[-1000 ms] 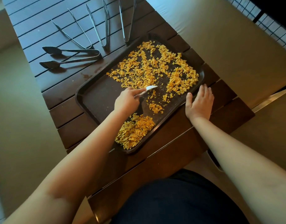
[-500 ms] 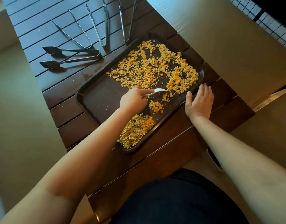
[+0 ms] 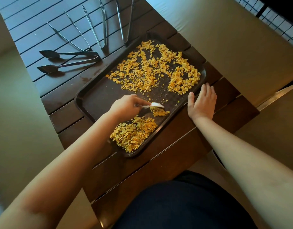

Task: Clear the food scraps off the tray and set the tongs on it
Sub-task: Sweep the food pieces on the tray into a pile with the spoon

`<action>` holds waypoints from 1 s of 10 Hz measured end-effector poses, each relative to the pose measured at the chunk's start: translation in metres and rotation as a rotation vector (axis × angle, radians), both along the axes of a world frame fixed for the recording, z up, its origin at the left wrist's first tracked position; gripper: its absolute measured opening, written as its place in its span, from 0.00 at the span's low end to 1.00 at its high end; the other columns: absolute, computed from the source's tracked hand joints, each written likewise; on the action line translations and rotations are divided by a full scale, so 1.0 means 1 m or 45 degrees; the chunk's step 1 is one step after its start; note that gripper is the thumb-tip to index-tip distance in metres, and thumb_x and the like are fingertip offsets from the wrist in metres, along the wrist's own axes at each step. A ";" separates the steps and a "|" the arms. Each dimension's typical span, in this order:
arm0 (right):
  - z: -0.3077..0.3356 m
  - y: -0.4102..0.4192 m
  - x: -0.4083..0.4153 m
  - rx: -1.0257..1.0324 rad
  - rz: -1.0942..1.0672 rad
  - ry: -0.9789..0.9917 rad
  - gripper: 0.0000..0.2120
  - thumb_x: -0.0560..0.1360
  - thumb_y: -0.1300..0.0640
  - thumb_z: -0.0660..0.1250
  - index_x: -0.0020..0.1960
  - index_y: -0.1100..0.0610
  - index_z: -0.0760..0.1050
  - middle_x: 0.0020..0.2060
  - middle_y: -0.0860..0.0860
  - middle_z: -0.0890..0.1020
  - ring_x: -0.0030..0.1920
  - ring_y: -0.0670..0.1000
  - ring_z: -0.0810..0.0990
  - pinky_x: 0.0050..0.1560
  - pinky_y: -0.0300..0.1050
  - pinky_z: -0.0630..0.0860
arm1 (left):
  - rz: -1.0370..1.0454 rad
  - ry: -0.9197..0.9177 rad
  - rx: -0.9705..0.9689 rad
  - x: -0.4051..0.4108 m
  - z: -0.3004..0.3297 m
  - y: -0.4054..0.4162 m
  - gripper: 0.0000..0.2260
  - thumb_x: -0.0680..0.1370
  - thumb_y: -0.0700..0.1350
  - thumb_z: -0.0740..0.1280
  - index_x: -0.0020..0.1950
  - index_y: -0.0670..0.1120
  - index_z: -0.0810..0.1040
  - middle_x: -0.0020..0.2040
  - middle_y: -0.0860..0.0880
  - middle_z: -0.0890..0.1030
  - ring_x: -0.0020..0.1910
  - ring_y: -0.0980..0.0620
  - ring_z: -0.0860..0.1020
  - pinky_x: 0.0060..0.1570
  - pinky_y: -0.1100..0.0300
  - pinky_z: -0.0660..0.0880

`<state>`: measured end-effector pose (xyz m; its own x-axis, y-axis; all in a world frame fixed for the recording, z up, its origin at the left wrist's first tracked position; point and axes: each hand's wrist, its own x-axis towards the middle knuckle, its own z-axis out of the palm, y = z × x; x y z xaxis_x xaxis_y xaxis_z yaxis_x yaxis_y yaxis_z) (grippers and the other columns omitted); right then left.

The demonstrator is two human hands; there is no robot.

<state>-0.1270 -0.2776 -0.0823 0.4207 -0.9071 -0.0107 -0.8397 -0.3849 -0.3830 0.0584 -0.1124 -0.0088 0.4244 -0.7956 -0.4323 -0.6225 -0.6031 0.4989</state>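
Left of the left hand (image 3: 126, 106) gripping the small white spoon (image 3: 156, 105), bare dark brown plastic tray (image 3: 99, 96) floor lies open; orange food scraps (image 3: 152, 68) crowd beyond it.

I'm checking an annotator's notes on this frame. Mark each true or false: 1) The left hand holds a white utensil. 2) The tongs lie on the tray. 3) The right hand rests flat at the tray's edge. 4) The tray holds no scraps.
1) True: the left hand grips the white utensil.
2) False: the tongs lie on the table, beyond the tray.
3) True: the right hand lies flat there.
4) False: scraps cover much of it.
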 end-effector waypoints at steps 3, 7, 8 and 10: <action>-0.001 0.000 -0.001 0.001 0.000 0.024 0.34 0.76 0.41 0.46 0.74 0.63 0.58 0.74 0.59 0.61 0.75 0.58 0.54 0.73 0.53 0.50 | 0.075 -0.090 -0.103 -0.021 -0.009 -0.018 0.16 0.80 0.43 0.58 0.64 0.60 0.74 0.54 0.52 0.73 0.45 0.54 0.73 0.37 0.62 0.72; -0.001 0.000 0.000 -0.004 -0.009 0.009 0.34 0.76 0.41 0.47 0.73 0.63 0.59 0.73 0.59 0.61 0.75 0.58 0.55 0.73 0.53 0.51 | 0.349 -0.074 -0.258 0.005 -0.009 0.025 0.14 0.79 0.43 0.61 0.61 0.57 0.78 0.54 0.53 0.76 0.45 0.53 0.74 0.40 0.56 0.74; -0.001 0.000 0.000 -0.011 -0.005 0.012 0.34 0.76 0.41 0.46 0.73 0.63 0.59 0.73 0.59 0.62 0.75 0.58 0.55 0.74 0.53 0.51 | 0.423 -0.166 -0.213 0.005 -0.016 0.020 0.14 0.80 0.43 0.60 0.62 0.56 0.77 0.55 0.52 0.76 0.49 0.53 0.74 0.42 0.56 0.74; -0.002 0.000 -0.001 -0.017 -0.004 -0.001 0.34 0.76 0.41 0.47 0.73 0.64 0.60 0.73 0.60 0.62 0.74 0.59 0.56 0.73 0.54 0.52 | 0.136 0.001 -0.122 -0.004 -0.014 0.022 0.15 0.79 0.42 0.61 0.61 0.57 0.78 0.51 0.53 0.75 0.46 0.53 0.74 0.45 0.55 0.75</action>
